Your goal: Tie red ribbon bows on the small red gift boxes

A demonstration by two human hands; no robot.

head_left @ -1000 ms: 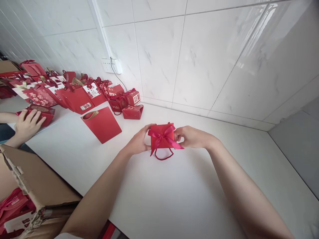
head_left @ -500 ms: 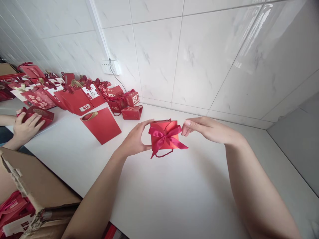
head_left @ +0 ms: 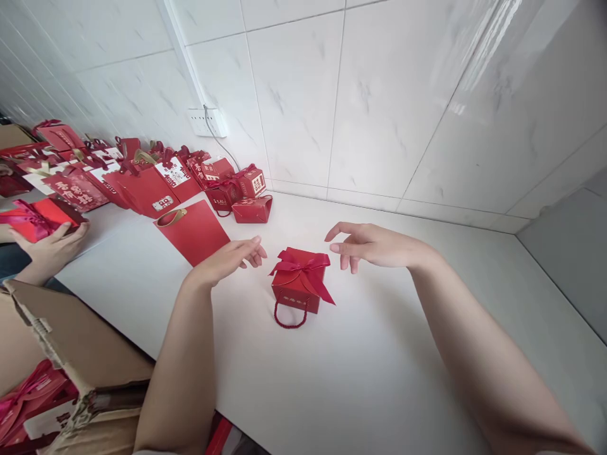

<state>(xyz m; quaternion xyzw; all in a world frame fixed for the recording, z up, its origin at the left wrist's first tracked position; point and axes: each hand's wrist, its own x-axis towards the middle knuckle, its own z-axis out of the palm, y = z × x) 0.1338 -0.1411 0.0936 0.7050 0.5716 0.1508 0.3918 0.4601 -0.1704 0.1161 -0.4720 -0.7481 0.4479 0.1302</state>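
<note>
- At the center of the frame, a small red gift box (head_left: pixel 296 278) stands upright on the white surface (head_left: pixel 341 385), its top tied with a glossy crimson bow (head_left: pixel 303 268) and a dark red cord handle (head_left: pixel 291 326) looping down its near side.
- Just left of it, I see the left hand (head_left: pixel 232 258), its grip loosely spread and holding nothing, fingertips apart from the box.
- Just right of center, I have the right hand (head_left: pixel 367 245) hovering near the bow, its grip also relaxed and unfilled, thumb and fingers parted.
- Left of center, beyond the left hand, a plain red bag (head_left: pixel 196 234) with a gold handle lies partly hidden by that hand.
- At the left edge, I can make out a co-worker's hand (head_left: pixel 57 253) holding a ribboned red box (head_left: pixel 57 212).
- Across the upper left, red bags (head_left: pixel 147 186) crowd along the tiled wall (head_left: pixel 294 95).
- At lower left, an open carton (head_left: pixel 80 335) holds more red packaging (head_left: pixel 35 395).
</note>
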